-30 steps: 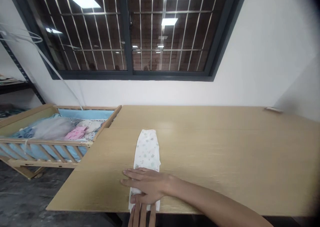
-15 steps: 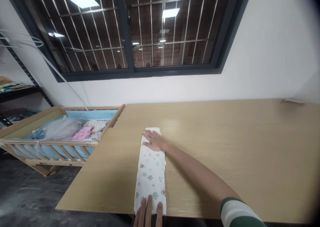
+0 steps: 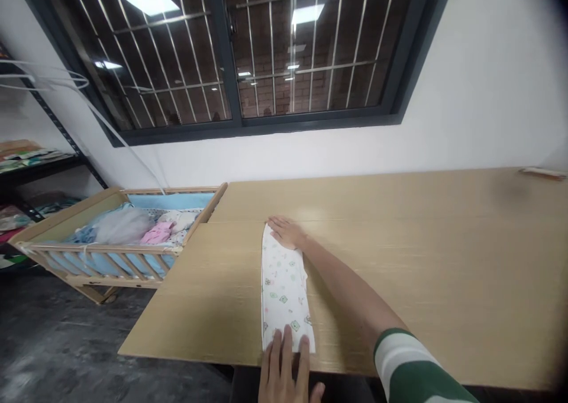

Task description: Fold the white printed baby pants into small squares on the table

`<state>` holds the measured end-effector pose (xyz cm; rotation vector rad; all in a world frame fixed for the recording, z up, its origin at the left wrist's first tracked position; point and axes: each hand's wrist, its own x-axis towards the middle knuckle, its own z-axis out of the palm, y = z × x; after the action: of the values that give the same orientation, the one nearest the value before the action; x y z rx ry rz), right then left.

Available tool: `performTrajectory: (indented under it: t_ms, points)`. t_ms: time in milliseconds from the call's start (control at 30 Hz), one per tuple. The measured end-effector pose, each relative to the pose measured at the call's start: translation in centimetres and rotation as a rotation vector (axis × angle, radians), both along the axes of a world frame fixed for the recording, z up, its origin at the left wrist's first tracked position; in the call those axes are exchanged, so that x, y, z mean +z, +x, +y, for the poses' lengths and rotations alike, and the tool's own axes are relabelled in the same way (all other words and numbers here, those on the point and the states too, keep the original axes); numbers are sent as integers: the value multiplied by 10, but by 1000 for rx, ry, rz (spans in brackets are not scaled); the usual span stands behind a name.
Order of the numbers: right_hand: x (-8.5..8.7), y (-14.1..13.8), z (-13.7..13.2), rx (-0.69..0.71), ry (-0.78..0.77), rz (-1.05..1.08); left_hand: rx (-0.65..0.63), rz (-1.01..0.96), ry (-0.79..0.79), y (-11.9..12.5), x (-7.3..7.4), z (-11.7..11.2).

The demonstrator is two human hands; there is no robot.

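Note:
A long strip of folded white cloth (image 3: 284, 290) with a small green and pink print lies flat on the tan table. Across its far right corner rests my right hand (image 3: 287, 232), palm down, its fingers stretched flat. My left hand (image 3: 286, 367) touches the near end, fingers extended and slightly spread; its wrist is cut off by the lower frame edge. Neither hand grips the cloth. Along the right side of the strip, a small bit of fabric sticks out.
The tan table (image 3: 421, 261) runs along the wall under a barred window (image 3: 266, 54). Left of it stands a wooden crib (image 3: 133, 255) with a blue lining and bundled cloths. A shelf (image 3: 39, 165) holds folded fabrics at far left. A thin object (image 3: 544, 173) lies in the back right corner.
My right hand has slid to the cloth's far right corner. The cloth's near end sits slightly farther from the table's front edge. The camera view has shifted a little.

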<state>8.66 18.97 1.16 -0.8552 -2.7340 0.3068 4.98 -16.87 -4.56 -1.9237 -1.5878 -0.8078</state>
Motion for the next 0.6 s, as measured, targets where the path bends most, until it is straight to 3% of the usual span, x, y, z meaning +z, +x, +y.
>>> performTrajectory:
  t_ms: [100,200,267,400,467,600]
  points:
    - [10,12,-19,-35,102,38,-41,-123,23,-10,16,7]
    - [23,33,-65,-35,144,120,-183,-90,-26,-37,29,11]
    - [35,52,-107,-19,80,145,-261,-47,-48,-56,33,12]
    - [54,91,-196,144,-199,103,-337,-2,-58,-73,34,11]
    - [53,109,-231,171,-244,57,-371,46,-45,-76,33,9]
    - [33,133,-276,148,-196,-2,-449,93,-52,-80,36,2]
